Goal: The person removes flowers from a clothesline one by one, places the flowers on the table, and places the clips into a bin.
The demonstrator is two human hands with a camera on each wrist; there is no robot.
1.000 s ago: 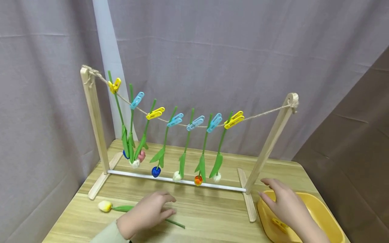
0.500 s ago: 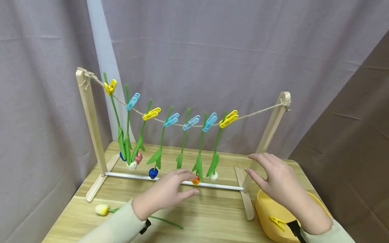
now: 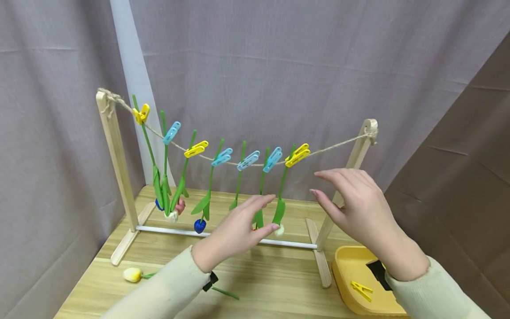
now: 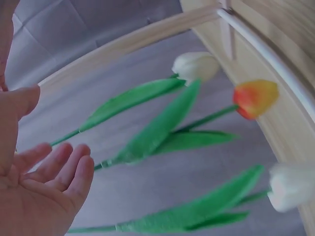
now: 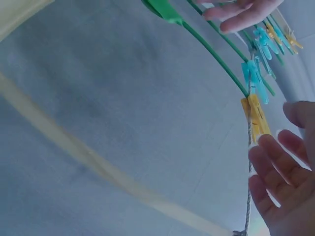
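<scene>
Several artificial tulips hang upside down by clothespins from a twine line (image 3: 334, 146). My left hand (image 3: 243, 223) is raised in front of the right-hand tulips, fingers extended and nothing held. It partly hides an orange tulip (image 4: 255, 99), which shows fully in the left wrist view. Nearest to both hands is the rightmost white tulip (image 3: 280, 230), hanging from a yellow clothespin (image 3: 298, 155). My right hand (image 3: 358, 208) hovers to its right, before the right post, thumb and fingers apart and holding nothing. Behind my left sleeve lies a yellow tulip (image 3: 133, 274), its stem partly covered.
Wooden posts (image 3: 117, 164) carry the line, joined below by a white rod (image 3: 171, 231). At right on the table (image 3: 279, 288) is a yellow bin (image 3: 343, 283) with a yellow clothespin (image 3: 361, 290) inside. A grey curtain (image 3: 255, 66) hangs close behind.
My left hand has risen from over the yellow tulip, moving right and up toward the hanging flowers. My right hand has lifted from above the bin, up and slightly left. Both stayed without a hold.
</scene>
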